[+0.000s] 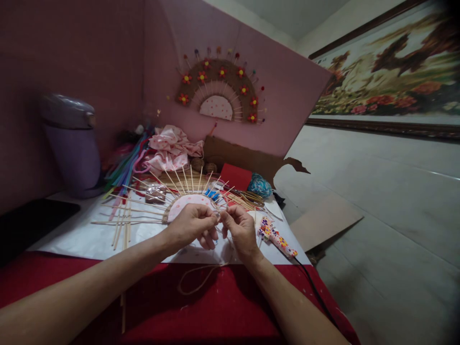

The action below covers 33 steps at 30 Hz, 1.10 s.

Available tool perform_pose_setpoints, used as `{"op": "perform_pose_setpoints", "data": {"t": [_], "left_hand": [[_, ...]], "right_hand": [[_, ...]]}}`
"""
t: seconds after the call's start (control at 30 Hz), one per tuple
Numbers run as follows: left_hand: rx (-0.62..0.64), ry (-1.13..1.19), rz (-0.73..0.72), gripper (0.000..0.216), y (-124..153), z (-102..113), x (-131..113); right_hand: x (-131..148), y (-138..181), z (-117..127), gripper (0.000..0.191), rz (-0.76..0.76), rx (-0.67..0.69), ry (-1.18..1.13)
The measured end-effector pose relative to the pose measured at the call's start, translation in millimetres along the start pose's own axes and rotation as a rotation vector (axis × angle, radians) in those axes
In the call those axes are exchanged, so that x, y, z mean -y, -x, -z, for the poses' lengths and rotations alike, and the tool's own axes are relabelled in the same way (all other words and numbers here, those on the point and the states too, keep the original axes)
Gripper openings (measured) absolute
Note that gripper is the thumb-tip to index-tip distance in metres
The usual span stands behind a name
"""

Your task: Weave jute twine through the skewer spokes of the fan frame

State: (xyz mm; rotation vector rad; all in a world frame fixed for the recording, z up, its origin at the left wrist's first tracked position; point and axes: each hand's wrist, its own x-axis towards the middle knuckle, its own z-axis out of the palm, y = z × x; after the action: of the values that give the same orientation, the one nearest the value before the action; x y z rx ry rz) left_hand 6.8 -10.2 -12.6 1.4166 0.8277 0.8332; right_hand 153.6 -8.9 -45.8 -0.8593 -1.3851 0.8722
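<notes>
A pink spotted half-circle point(187, 203), edged with brown cord, lies on the white sheet with thin wooden sticks point(178, 181) fanning out from its curved edge. At its right end, my left hand point(197, 225) pinches with thumb and forefinger, close against my right hand point(239, 229), whose fingertips are pressed together too. Between them seems to run a thin twine point(201, 286), which trails down in a loop over the red cloth. The exact spot where the fingertips meet is too small to make out fully.
A flower-patterned glue gun point(276, 238) with a black cable lies at the right. Behind are scissors point(251, 196), blue yarn point(260, 185), and pink cloth point(172, 146). Loose sticks point(125, 225) lie at the left, near a purple flask point(74, 148). A finished-looking fan point(223, 72) hangs on the pink board.
</notes>
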Motion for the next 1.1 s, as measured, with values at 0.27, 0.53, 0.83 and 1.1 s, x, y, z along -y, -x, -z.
{"op": "perform_pose_setpoints", "data": {"t": [0.27, 0.53, 0.83, 1.1], "left_hand": [[-0.109, 0.044, 0.037, 0.019, 0.5, -3.3, -1.9], [-0.153, 0.119, 0.031, 0.018, 0.6, -9.5, -2.0], [-0.283, 0.062, 0.06, 0.019, -4.2, 3.7, -2.1], [-0.115, -0.005, -0.096, 0.023, 5.9, -4.0, -5.9]], "right_hand": [[-0.2, 8.0, -4.2, 0.02, 0.104, -0.001, 0.127], [-1.1, 11.9, -3.3, 0.018, 0.303, 0.02, 0.271], [7.4, 22.2, -3.9, 0.016, 0.443, 0.014, 0.197], [7.9, 10.0, -1.1, 0.015, 0.221, -0.089, 0.104]]}}
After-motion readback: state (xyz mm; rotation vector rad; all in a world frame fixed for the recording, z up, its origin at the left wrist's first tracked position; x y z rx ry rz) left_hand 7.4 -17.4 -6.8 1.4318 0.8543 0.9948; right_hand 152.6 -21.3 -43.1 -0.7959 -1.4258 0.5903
